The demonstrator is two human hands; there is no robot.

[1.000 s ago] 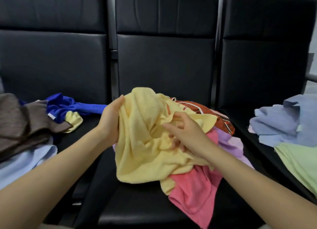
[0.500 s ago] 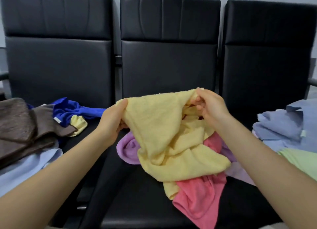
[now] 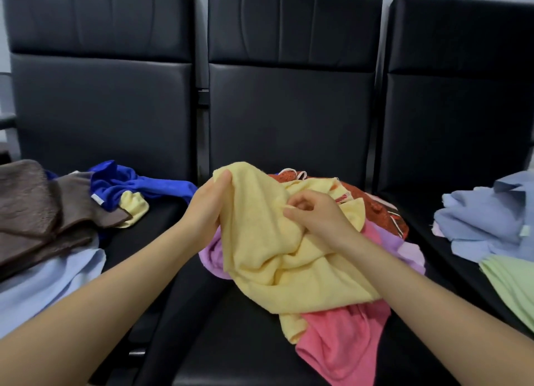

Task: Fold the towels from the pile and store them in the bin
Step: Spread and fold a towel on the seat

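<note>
My right hand (image 3: 315,215) has dropped from the high corner it pinched half a second ago and now gathers a fold in the middle of the yellow towel (image 3: 277,258). My left hand (image 3: 209,209) has shifted its grip up to the towel's top edge. The towel, spread between both hands before, has slumped onto the pile again.

Green towel (image 3: 511,290) and pale blue cloth (image 3: 43,287) cut off by the frame edges.
</note>
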